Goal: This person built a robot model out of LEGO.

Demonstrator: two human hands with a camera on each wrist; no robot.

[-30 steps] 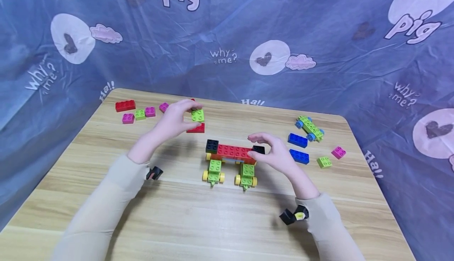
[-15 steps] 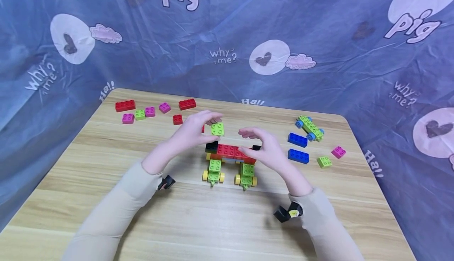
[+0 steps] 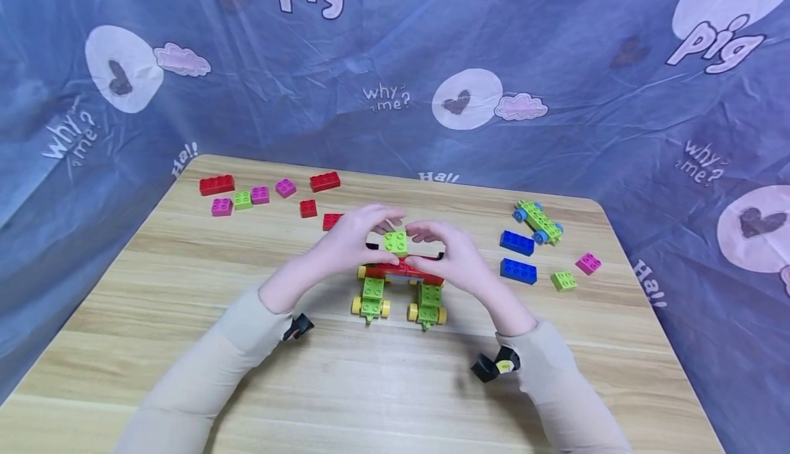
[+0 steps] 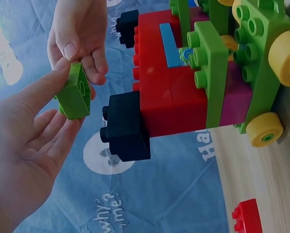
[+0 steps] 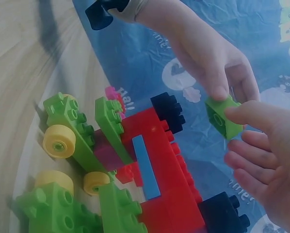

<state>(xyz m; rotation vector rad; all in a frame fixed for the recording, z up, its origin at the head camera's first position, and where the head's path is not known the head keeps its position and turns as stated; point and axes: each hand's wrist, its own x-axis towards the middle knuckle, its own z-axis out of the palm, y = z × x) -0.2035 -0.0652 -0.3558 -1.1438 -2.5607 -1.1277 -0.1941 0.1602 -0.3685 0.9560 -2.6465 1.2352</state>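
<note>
— Where is the little green brick (image 3: 396, 242)?

— Up in the air, just over the red brick car (image 3: 401, 276) on the table (image 3: 382, 372). The left hand (image 3: 345, 245) pinches one side and the right hand (image 3: 453, 258) pinches the other.

— Will it break?

— I think not — it looks hard, light and a bit smooth. Hold its flat sides.

— Any words?

— The blue cloth (image 3: 555, 63) says "pig", "why me?" and "Ha!!".

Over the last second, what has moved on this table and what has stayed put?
The left hand carried the small green brick from the far left to above the red-topped wheeled model. The right hand rose from the model's black end and now pinches the brick too. The model and the loose bricks on the table have not moved.
</note>
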